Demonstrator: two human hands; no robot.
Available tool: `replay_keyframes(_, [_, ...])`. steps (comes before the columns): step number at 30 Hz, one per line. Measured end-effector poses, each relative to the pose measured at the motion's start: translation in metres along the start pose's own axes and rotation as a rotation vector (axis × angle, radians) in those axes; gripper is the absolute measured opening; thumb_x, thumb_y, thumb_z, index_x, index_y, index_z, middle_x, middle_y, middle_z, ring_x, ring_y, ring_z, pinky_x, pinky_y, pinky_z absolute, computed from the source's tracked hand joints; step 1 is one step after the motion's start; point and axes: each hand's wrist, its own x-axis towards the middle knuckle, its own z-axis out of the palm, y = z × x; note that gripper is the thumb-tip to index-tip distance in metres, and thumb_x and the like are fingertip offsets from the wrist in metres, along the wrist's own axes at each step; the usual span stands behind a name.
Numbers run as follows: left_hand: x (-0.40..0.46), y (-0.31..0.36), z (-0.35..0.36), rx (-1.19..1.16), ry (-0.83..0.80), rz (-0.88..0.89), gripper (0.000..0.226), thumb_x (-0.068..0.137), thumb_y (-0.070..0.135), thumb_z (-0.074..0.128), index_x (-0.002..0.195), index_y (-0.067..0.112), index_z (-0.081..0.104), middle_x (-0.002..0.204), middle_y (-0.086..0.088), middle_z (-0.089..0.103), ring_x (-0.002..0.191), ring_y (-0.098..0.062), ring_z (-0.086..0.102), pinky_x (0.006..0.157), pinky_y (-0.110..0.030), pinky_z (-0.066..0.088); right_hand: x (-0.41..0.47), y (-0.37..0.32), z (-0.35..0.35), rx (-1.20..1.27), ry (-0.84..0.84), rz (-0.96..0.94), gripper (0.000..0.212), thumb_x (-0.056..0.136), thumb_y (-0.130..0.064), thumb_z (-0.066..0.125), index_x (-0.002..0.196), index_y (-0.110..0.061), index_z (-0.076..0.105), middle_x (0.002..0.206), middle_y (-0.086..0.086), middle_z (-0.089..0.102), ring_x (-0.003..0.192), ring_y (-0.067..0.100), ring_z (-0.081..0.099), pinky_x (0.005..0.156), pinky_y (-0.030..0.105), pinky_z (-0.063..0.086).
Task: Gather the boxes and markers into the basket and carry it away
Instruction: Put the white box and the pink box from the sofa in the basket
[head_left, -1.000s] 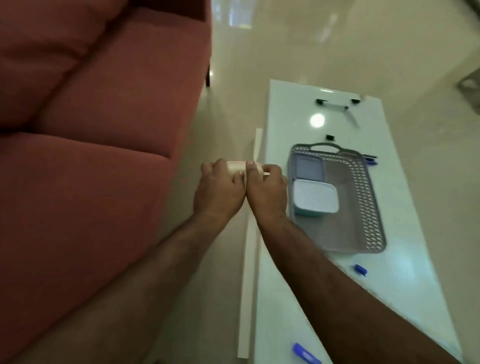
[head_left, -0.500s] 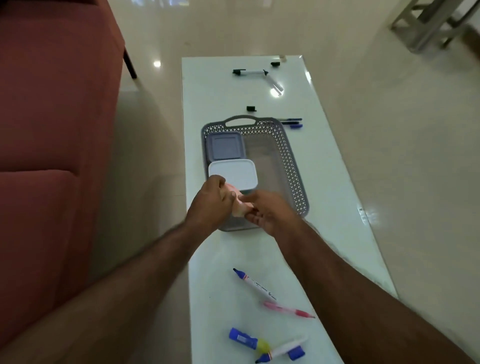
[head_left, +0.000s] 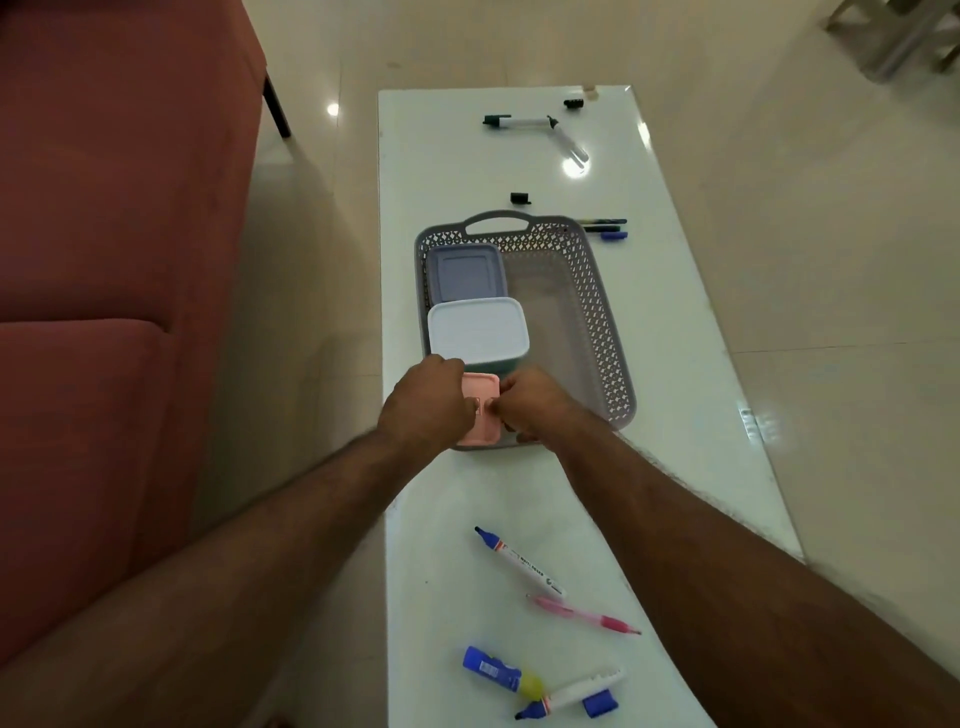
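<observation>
A grey perforated basket (head_left: 597, 322) lies on the white table (head_left: 431, 176). Inside it, along the left side, sit a grey-lidded box (head_left: 464, 271) and a white-lidded box (head_left: 477, 328). My left hand (head_left: 428, 405) and my right hand (head_left: 535, 405) both grip a pink box (head_left: 481, 410) at the basket's near left corner. Near me lie a blue-tipped marker (head_left: 519, 562), a pink pen (head_left: 584, 616), a blue and yellow marker (head_left: 501, 671) and a white marker (head_left: 569, 693). Black-capped markers (head_left: 519, 122) lie at the far end.
Dark pens (head_left: 605, 227) lie beside the basket's far right corner. Loose black caps (head_left: 520, 198) and a blue cap (head_left: 600, 704) are scattered on the table. A red sofa (head_left: 104, 260) stands close on the left. Glossy floor surrounds the table.
My hands carried the pink box from left of the table over to the basket, and it now sits low at the near left corner. My view has swung from the sofa to the table.
</observation>
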Motion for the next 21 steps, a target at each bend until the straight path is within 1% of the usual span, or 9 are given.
replay_keyframes(2, [-0.001, 0.0, 0.003, 0.059, -0.016, 0.005, 0.035, 0.085, 0.031, 0.064, 0.115, 0.013, 0.06, 0.114, -0.011, 0.062, 0.1, -0.028, 0.061, 0.078, -0.034, 0.047, 0.004, 0.001, 0.004, -0.069, 0.014, -0.031, 0.028, 0.089, -0.008, 0.059, 0.115, -0.005, 0.07, 0.109, 0.017, 0.071, 0.099, 0.034, 0.069, 0.085, 0.046, 0.059])
replay_keyframes(4, [-0.003, -0.001, 0.006, 0.097, -0.02, 0.019, 0.037, 0.082, 0.031, 0.063, 0.115, 0.014, 0.061, 0.114, -0.009, 0.064, 0.099, -0.027, 0.062, 0.08, -0.035, 0.05, 0.009, 0.003, 0.009, -0.102, 0.036, -0.063, 0.031, 0.085, -0.006, 0.059, 0.113, -0.006, 0.072, 0.109, 0.017, 0.072, 0.099, 0.034, 0.069, 0.088, 0.044, 0.057])
replay_keyframes(7, [-0.004, 0.001, 0.006, 0.164, -0.016, 0.033, 0.037, 0.085, 0.035, 0.061, 0.117, 0.017, 0.063, 0.114, -0.006, 0.066, 0.099, -0.025, 0.062, 0.079, -0.034, 0.05, 0.015, 0.005, 0.016, -0.132, 0.077, -0.076, 0.029, 0.086, -0.007, 0.059, 0.112, -0.008, 0.072, 0.109, 0.014, 0.072, 0.099, 0.033, 0.068, 0.086, 0.036, 0.055])
replay_keyframes(8, [-0.004, 0.002, 0.005, 0.192, -0.016, 0.045, 0.035, 0.087, 0.033, 0.059, 0.118, 0.017, 0.063, 0.115, -0.007, 0.065, 0.101, -0.026, 0.061, 0.08, -0.035, 0.05, 0.016, 0.005, 0.019, -0.127, 0.083, -0.075, 0.028, 0.088, -0.009, 0.059, 0.113, -0.009, 0.072, 0.109, 0.014, 0.072, 0.098, 0.032, 0.067, 0.085, 0.035, 0.055])
replay_keyframes(10, [-0.006, 0.005, 0.005, 0.226, -0.02, 0.074, 0.033, 0.091, 0.03, 0.055, 0.12, 0.016, 0.062, 0.117, -0.009, 0.063, 0.105, -0.028, 0.058, 0.082, -0.036, 0.049, 0.018, 0.005, 0.022, -0.106, 0.08, -0.074, 0.027, 0.089, -0.012, 0.06, 0.113, -0.01, 0.071, 0.109, 0.014, 0.072, 0.098, 0.033, 0.067, 0.088, 0.039, 0.055])
replay_keyframes(14, [-0.01, 0.001, 0.009, 0.298, 0.02, 0.113, 0.03, 0.093, 0.032, 0.051, 0.119, 0.018, 0.06, 0.115, -0.006, 0.063, 0.102, -0.026, 0.056, 0.074, -0.033, 0.042, 0.02, 0.006, 0.025, -0.098, 0.101, -0.076, 0.027, 0.088, -0.014, 0.061, 0.113, -0.012, 0.072, 0.11, 0.012, 0.073, 0.098, 0.031, 0.067, 0.089, 0.039, 0.055])
replay_keyframes(18, [-0.01, -0.008, 0.015, 0.383, -0.009, 0.116, 0.029, 0.091, 0.031, 0.054, 0.115, 0.016, 0.062, 0.112, -0.005, 0.062, 0.096, -0.023, 0.054, 0.068, -0.031, 0.037, 0.015, 0.008, 0.023, -0.102, 0.11, -0.1, 0.031, 0.088, -0.015, 0.061, 0.117, -0.013, 0.071, 0.111, 0.01, 0.073, 0.099, 0.029, 0.067, 0.082, 0.032, 0.051])
replay_keyframes(21, [-0.014, -0.012, 0.015, 0.365, -0.013, 0.126, 0.028, 0.09, 0.031, 0.052, 0.112, 0.016, 0.063, 0.112, -0.004, 0.063, 0.094, -0.023, 0.053, 0.067, -0.031, 0.037, 0.007, 0.011, 0.02, -0.149, 0.157, -0.125, 0.024, 0.089, -0.023, 0.065, 0.109, -0.011, 0.069, 0.104, 0.008, 0.072, 0.092, 0.025, 0.064, 0.075, 0.027, 0.042])
